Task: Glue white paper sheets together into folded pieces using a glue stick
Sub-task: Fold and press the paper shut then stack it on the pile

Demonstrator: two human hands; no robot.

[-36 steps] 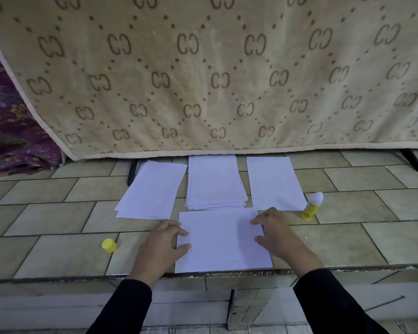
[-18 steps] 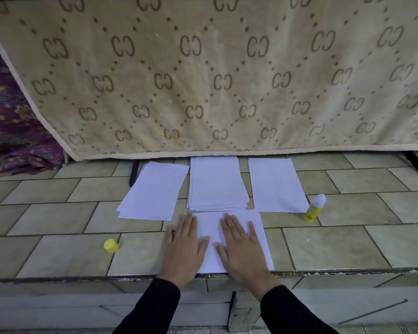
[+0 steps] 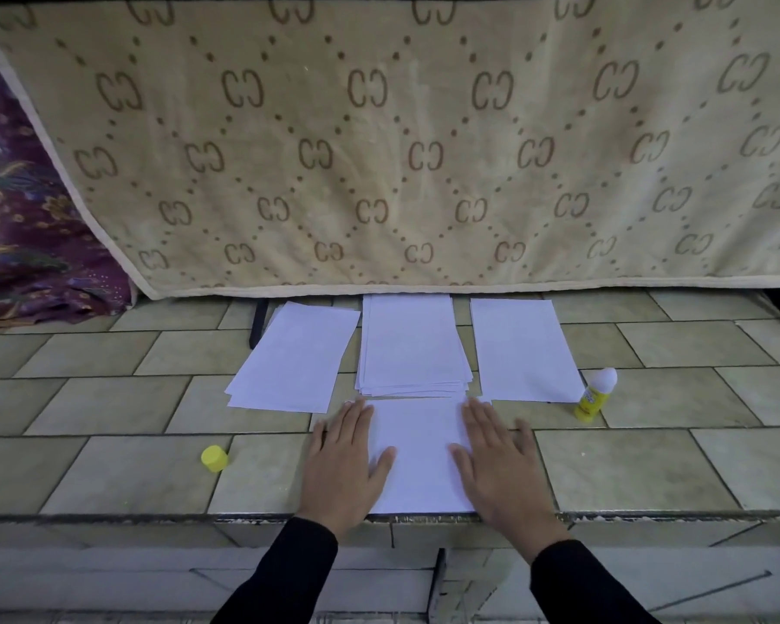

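Here we see both hands laid flat on one white sheet (image 3: 417, 452) at the middle of the counter's near edge, its front border lined up with that edge. The left hand (image 3: 345, 466) presses the sheet's left side and the right hand (image 3: 498, 466) its right side. On each the fingers are straight and slightly spread, palms down, gripping nothing, and part of each hand spills past the paper onto the tile. The sheet looks smooth and plain; whether it is one layer or several we cannot tell.

Just behind it, toward the counter's back edge, lies a thick stack of sheets (image 3: 413, 349), its lower border almost touching the pressed sheet. A thinner, slightly skewed left pile (image 3: 296, 358) sits to one side of the stack, and a single right sheet (image 3: 523, 349) to the other. The glue stick (image 3: 595, 394) stands upright by that sheet's near right corner, with a yellow body and a bare white tip. Its yellow cap (image 3: 214, 458) lies well apart, left of the hands, toward the near edge.

The counter (image 3: 131, 470) is faced in pale greenish tiles with dark joints. Along its back edge hangs a beige blanket (image 3: 424, 150) patterned with brown letters and dotted diamonds — at the far left corner, a purple flowered cloth (image 3: 19, 227) is bunched up.
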